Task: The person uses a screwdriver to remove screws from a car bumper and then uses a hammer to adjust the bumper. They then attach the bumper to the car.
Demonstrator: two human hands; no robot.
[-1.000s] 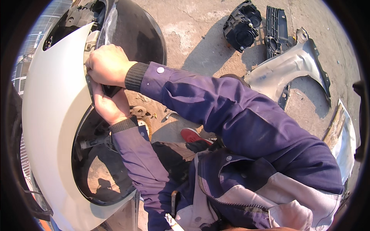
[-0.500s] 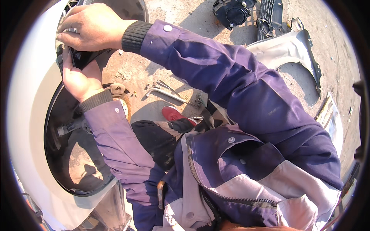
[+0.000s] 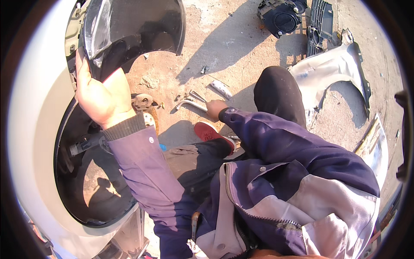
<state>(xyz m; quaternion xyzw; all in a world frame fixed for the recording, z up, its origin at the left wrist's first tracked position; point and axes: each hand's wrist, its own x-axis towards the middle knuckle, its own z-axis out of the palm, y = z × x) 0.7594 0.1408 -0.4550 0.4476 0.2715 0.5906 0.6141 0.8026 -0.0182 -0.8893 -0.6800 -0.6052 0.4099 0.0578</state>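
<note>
A glossy black car fender [image 3: 138,30] with a curved arch edge stands against the pale car body [image 3: 36,129] at the upper left. My left hand [image 3: 101,97] holds its lower edge, one finger upright along the rim and the rest partly hidden by the panel. Down on the concrete, my right hand [image 3: 215,109] has its fingers closed on the end of an L-shaped metal wrench [image 3: 192,104]. A thinner metal tool [image 3: 197,95] lies just beyond that wrench. Below my left hand is the dark wheel opening [image 3: 69,181], with a hub part [image 3: 142,102] showing beside it.
A silver fender [image 3: 327,64] lies on the ground to the right. Beyond it are a black headlight unit [image 3: 278,19] and a black grille [image 3: 318,26]. A small silvery piece [image 3: 221,89] rests past my right hand. My red shoe [image 3: 210,133] is planted near the tools.
My right hand has left the fender's upper edge and reached down to the wrench on the ground. My left hand stays on the fender, and the view has shifted a little.
</note>
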